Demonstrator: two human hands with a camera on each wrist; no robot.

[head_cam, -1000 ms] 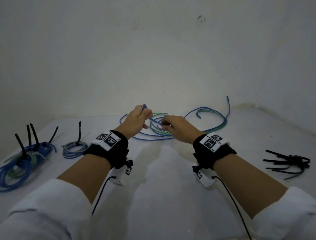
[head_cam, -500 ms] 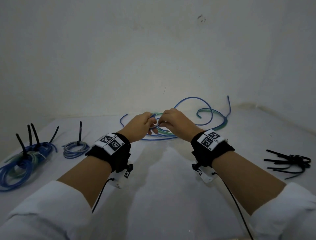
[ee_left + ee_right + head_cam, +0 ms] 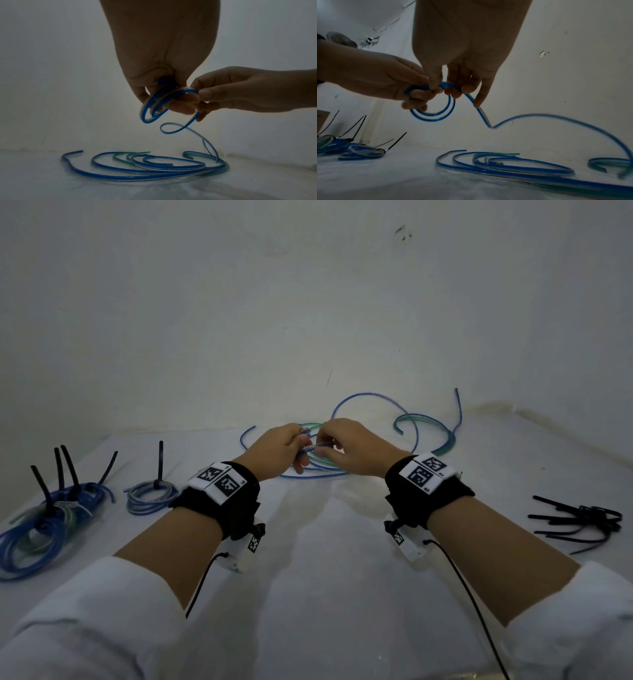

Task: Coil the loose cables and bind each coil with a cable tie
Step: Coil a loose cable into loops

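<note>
- left hand (image 3: 277, 448) grips a small coil (image 3: 435, 108) of the blue cable (image 3: 556, 119), two turns showing below its fingers, held up off the counter (image 3: 325, 559)
- right hand (image 3: 352, 446), touching the left, pinches the same cable right at the coil and feeds the next turn; free tail runs down off its little finger, arcs away to its right and drops to the counter
- risk: turns look springy, so if the left hand's grip slackens during a re-pinch the coil likely pops open
- risk: tail lands among the loose cables (image 3: 342, 470) lying beyond both hands; pulling more in could drag or snag those, esp. the green ones
- risk: no tie in either hand; reaching for one means holding the coil one-handed, and it may unwind
- counts: cable in hand 1
- loose pieces on the counter: several blue, at least two green, overlapping, exact number can't tell
- done coils out past the left hand: one small coil (image 3: 150, 496) with 1 upright tie, plus a bigger heap (image 3: 44, 525) with 4 tie tails sticking up, so probably about 4 coils, can't separate them
- spare cable ties (image 3: 582, 520): black bundle out past the right hand, roughly six or more, tangled, not countable
</note>
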